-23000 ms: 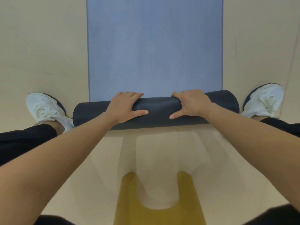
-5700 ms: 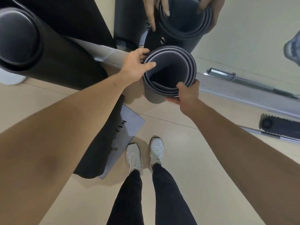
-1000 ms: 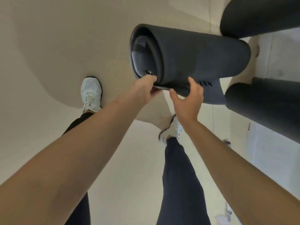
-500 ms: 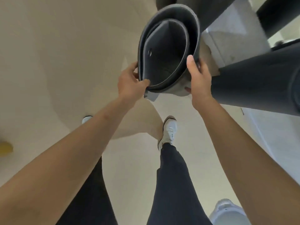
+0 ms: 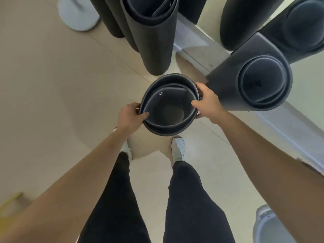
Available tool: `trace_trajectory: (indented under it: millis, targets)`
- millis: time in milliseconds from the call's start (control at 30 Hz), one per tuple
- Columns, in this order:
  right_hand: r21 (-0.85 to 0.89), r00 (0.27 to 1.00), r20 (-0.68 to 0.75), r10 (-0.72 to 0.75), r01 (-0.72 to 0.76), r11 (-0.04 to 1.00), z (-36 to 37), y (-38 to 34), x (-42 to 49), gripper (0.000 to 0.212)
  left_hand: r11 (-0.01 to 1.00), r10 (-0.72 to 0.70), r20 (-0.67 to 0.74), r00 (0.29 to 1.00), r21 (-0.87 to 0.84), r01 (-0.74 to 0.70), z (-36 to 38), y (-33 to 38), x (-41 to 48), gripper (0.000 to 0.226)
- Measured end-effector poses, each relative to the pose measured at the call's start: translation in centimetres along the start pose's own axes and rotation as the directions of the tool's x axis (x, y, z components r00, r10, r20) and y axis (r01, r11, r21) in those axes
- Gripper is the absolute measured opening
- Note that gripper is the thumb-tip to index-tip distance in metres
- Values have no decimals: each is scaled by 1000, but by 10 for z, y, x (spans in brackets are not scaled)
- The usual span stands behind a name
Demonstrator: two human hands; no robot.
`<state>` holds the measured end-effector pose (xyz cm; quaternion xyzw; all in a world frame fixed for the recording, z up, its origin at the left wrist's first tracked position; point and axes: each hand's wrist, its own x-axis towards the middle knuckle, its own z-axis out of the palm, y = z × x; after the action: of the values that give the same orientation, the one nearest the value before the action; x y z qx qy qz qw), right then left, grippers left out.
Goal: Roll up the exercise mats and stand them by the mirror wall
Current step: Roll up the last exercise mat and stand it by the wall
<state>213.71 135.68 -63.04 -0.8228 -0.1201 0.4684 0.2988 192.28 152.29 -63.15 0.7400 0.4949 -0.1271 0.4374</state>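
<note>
A loosely rolled dark grey mat stands upright in front of my feet, and I look straight down into its open top. My left hand grips its left rim, thumb inside the roll. My right hand grips the right rim the same way. Whether its lower end touches the floor is hidden. Two other rolled dark mats stand close by: one just beyond it, one to its right against the mirror wall.
The mirror's grey base ledge runs diagonally from the top middle to the right edge. A white round base sits at the top left. A pale grey object lies at the bottom right. Beige floor spreads to the left.
The mat has swung from tilted to upright and come down between the two standing rolls. Both hands have stayed on its rim.
</note>
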Motion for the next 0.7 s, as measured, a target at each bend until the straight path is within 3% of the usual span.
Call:
trace_trajectory:
  millis: [100, 200, 367, 500, 700]
  targets:
    - [16, 998, -30, 64, -64, 998, -5, -1, 0, 56, 998, 17, 45, 999, 63, -20, 4, 14, 9, 18]
    - [143, 982, -111, 151, -135, 981, -12, 1, 2, 56, 983, 126, 79, 989, 125, -136, -4, 36, 33, 5]
    - [375, 925, -247, 288, -182, 909, -14, -12, 6, 54, 910, 323, 126, 938, 233, -344, -31, 93, 91, 16]
    - [523, 853, -370, 369, -138, 841, -21, -32, 22, 62, 804, 476, 175, 862, 311, -507, -46, 140, 138, 13]
    - [586, 699, -546, 462, -76, 807, -50, -66, 61, 66, 656, 617, 131, 776, 458, -600, -39, 217, 189, 19]
